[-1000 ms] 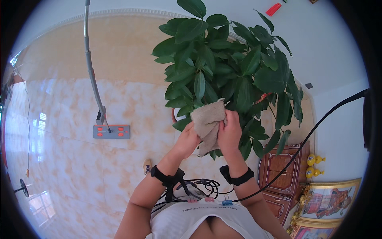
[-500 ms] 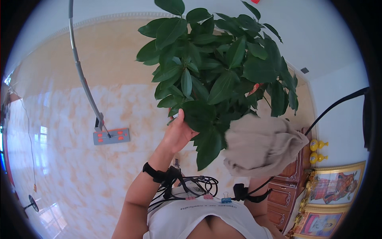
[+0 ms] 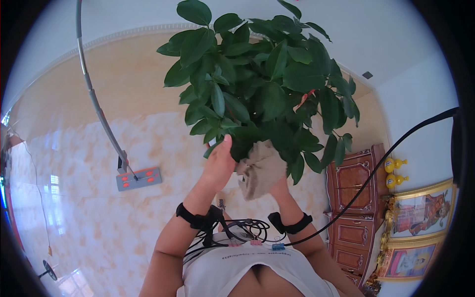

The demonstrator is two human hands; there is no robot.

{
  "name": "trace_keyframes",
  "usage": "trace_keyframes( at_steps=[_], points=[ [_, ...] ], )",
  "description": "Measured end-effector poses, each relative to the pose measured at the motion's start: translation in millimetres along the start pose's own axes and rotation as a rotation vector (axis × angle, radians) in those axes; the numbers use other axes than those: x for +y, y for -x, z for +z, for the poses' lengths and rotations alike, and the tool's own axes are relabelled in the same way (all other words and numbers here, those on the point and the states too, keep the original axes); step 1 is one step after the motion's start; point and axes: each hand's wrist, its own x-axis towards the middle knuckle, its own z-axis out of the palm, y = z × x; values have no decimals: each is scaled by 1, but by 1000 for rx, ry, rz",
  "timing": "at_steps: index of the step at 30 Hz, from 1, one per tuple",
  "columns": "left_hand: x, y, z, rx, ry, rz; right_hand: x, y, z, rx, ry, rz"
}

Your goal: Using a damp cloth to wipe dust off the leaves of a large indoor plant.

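A bushy potted-type plant (image 3: pixel 257 74) with broad dark green leaves fills the upper middle; its base is hidden by the foliage. At the lower left of the leaves is my left hand (image 3: pixel 220 161), thumb up, its fingers closed around a leaf and partly hidden behind it. My right hand (image 3: pixel 280 187) grips a crumpled beige cloth (image 3: pixel 260 171), which lies against the low front leaves right beside my left hand. The cloth covers most of the right fingers and the leaf under it.
A flat mop (image 3: pixel 139 178) with a long grey handle stands on the tiled floor (image 3: pixel 163 218) to the left. A carved brown cabinet (image 3: pixel 352 183), yellow gourd-shaped ornaments (image 3: pixel 396 172) and gold-framed pictures (image 3: pixel 420 215) line the right side. Black cables (image 3: pixel 247 228) hang at my chest.
My right hand has brought the cloth leftward from the right side to the leaves beside my left hand. The plant sits slightly more to the left in view.
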Motion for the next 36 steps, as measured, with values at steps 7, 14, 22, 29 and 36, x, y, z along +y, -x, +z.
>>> trace_keyframes(
  at_steps=[7, 14, 22, 29, 36],
  points=[
    [8, -1, -18, -183, -134, 54, 26, 68, -73, 546, -1401, 437],
    [-17, 41, -69, 7, -602, -192, 25, 109, -95, 689, -1523, 483],
    [-66, 65, -51, -89, -255, -198, 73, 96, -80, 436, -1615, 426],
    [-102, 49, -4, 20, 164, 82, 84, 39, -55, 104, -1420, 184],
    [-111, 47, 15, -9, 269, 179, 52, 56, 19, -48, -495, -400]
  ],
)
